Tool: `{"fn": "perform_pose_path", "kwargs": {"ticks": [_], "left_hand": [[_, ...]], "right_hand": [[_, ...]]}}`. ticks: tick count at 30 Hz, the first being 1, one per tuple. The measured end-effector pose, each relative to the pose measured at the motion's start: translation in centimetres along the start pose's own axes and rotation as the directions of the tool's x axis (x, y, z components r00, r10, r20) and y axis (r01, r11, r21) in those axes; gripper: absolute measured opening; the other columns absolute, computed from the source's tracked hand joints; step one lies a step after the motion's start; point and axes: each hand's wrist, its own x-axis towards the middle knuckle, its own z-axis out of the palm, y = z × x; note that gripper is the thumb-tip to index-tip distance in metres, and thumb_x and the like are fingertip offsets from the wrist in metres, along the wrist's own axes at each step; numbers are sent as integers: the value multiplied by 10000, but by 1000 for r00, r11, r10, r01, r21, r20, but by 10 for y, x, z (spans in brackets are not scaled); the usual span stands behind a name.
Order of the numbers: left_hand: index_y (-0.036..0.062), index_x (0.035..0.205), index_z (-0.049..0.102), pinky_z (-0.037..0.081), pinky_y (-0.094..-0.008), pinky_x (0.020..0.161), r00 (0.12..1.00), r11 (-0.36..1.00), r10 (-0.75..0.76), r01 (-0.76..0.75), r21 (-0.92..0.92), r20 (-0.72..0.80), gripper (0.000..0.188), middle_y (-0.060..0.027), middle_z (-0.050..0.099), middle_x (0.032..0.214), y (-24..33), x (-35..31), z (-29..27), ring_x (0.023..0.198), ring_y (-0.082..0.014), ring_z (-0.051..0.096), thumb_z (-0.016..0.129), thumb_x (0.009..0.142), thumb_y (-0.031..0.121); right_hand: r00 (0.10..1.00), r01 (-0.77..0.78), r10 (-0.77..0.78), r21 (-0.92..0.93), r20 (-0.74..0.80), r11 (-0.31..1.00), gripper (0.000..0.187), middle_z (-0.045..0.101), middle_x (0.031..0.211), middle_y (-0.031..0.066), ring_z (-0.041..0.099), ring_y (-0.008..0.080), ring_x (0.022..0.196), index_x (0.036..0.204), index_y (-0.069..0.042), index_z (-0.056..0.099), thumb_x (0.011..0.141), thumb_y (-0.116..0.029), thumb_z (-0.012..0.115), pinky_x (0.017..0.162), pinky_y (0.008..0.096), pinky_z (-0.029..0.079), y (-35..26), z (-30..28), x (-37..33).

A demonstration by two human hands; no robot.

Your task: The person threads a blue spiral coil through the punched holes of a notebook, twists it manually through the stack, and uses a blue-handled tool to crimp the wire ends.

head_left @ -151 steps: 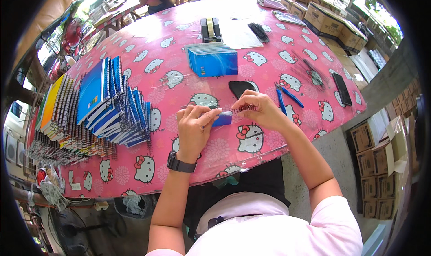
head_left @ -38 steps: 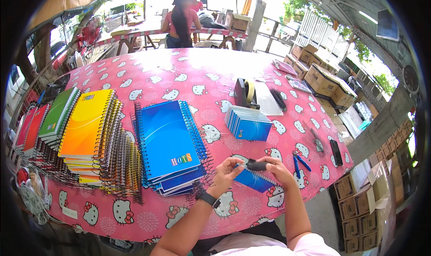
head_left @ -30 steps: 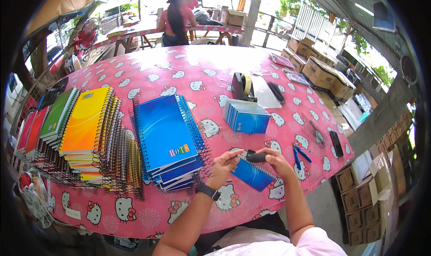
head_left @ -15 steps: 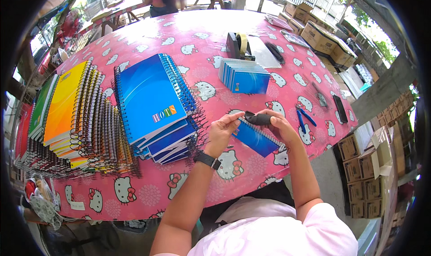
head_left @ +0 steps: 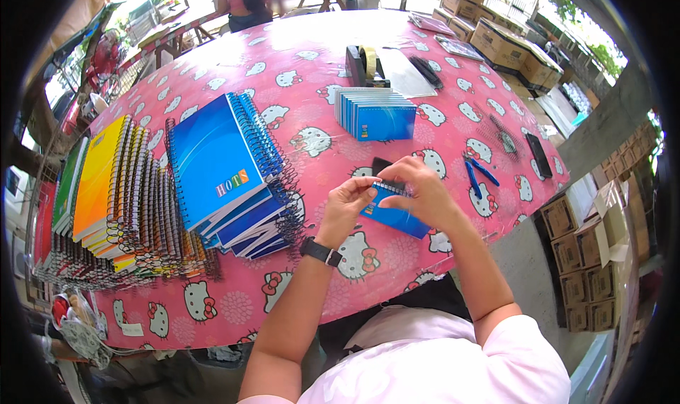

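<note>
A small blue spiral notebook (head_left: 405,223) lies at a slant near the table's front edge, its coil along the far side. My left hand (head_left: 348,204), with a black watch on the wrist, pinches the coil's left end. Over the same coil bends my right hand (head_left: 423,193), its thumb on the cover and its fingers curled at the far side. Just beyond those fingers is a black tool (head_left: 381,164), partly hidden by them. A row of small blue notebooks (head_left: 386,124) stands farther back.
Large blue spiral notebooks (head_left: 219,167) are piled at left, beside yellow-orange ones (head_left: 99,184) and green ones (head_left: 69,181). A tape dispenser (head_left: 365,67) stands behind. Blue-handled pliers (head_left: 476,176) and a phone (head_left: 538,156) lie at right. Cartons (head_left: 510,53) and another person (head_left: 244,4) are beyond.
The black tool has left my right hand and is now beyond the notebook. My right hand has moved left onto the coil. The view has shifted slightly.
</note>
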Motion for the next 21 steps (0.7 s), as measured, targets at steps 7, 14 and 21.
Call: {"fn": "perform_pose_path", "kwargs": {"ticks": [7,14,21], "left_hand": [[17,1013,611,477,-190,613,999,999,31,-33,-39,-44,180,-6,631,853,2,-2,7,732,-44,570,647,858,102],[7,968,619,482,-197,657,996,997,71,-72,-15,-52,135,-37,644,876,5,-3,9,766,-66,589,649,843,50],[25,918,641,449,-183,609,988,993,114,-113,16,-103,114,-5,637,811,10,-6,12,711,-42,558,678,831,89]], "right_hand": [[992,-23,33,77,-118,997,166,549,781,60,551,161,695,934,-34,637,783,-89,676,627,281,454,3,12,-2],[983,-167,174,104,-58,980,237,506,740,72,511,204,678,872,-25,607,730,-171,729,602,325,423,-3,10,0],[986,-159,158,-15,-56,987,222,531,746,93,513,232,710,803,-6,575,777,-195,688,633,339,417,-7,13,6]]}}
